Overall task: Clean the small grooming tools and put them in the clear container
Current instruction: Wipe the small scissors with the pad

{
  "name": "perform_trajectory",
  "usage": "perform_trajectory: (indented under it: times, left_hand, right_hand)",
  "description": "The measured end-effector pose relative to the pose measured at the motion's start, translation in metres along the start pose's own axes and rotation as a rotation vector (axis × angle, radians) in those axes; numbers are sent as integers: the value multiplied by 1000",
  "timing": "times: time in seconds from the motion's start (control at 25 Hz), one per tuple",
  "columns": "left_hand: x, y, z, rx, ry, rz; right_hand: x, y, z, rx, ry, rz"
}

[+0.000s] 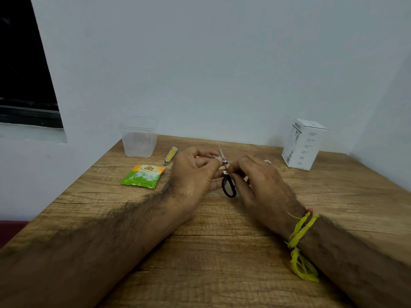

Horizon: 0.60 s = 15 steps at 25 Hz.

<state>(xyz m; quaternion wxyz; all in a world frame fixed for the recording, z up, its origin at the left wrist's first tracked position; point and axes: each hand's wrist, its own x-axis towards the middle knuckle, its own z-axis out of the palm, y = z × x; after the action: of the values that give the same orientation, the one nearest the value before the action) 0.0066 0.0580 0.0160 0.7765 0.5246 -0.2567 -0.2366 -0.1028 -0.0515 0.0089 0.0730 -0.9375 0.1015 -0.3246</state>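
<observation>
**Small scissors held between both hands for cleaning**

The scissors are held just above the tabletop, blades pointing away, presumably so the metal can be wiped. The right hand is curled around the shank near the black loop; the left hand is pinched at the pivot, fingers bent. A small pale scrap is glimpsed between the hands; whether it is a wipe cannot be told. The nail clipper lies beside the clear container, probably awaiting its turn. The green sachet lies near. The second scissor loop is hidden behind the right hand.
</observation>
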Motion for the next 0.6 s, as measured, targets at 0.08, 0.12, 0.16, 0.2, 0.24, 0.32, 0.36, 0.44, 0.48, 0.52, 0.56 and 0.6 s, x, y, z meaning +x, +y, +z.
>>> perform_trajectory:
  times: [0.08, 0.12, 0.16, 0.2, 0.24, 0.32, 0.36, 0.44, 0.48, 0.52, 0.56, 0.6]
  left_hand:
    - [-1, 0, 1, 2, 3, -3]
    - [-1, 0, 0, 5, 4, -4]
    - [-1, 0, -1, 10, 6, -2]
    - [-1, -1, -1, 10, 10, 0]
    - [0, -2, -1, 9, 15, 3]
    - [1, -3, 1, 14, 16, 5]
    - [1, -2, 0, 13, 17, 3]
    - [1, -1, -1, 2, 25, 1]
    - [1, -1, -1, 4, 32, 1]
    - [1, -1, 0, 12, 40, 3]
    - [1, -1, 0, 18, 50, 4]
    - [1, -1, 0, 18, 58, 6]
  right_hand:
    - [-1, -2, 0, -15, -24, -7]
    - [-1, -3, 0, -15, -27, -6]
    - [0, -4, 0, -14, -28, -7]
    - [0, -4, 1, -15, -26, -15]
    - [-1, -4, 1, -22, -25, -28]
    - [-2, -4, 3, -42, -35, -44]
    - [-2, -4, 3, -35, -29, -46]
    - [-1, -4, 5, -4, -8, -41]
    - [-2, -4, 4, 3, -7, -41]
    - [-2, -4, 5, 3, -12, -46]
    - [-3, -4, 5, 2, -13, -57]
    - [-3, -5, 5, 6, -4, -66]
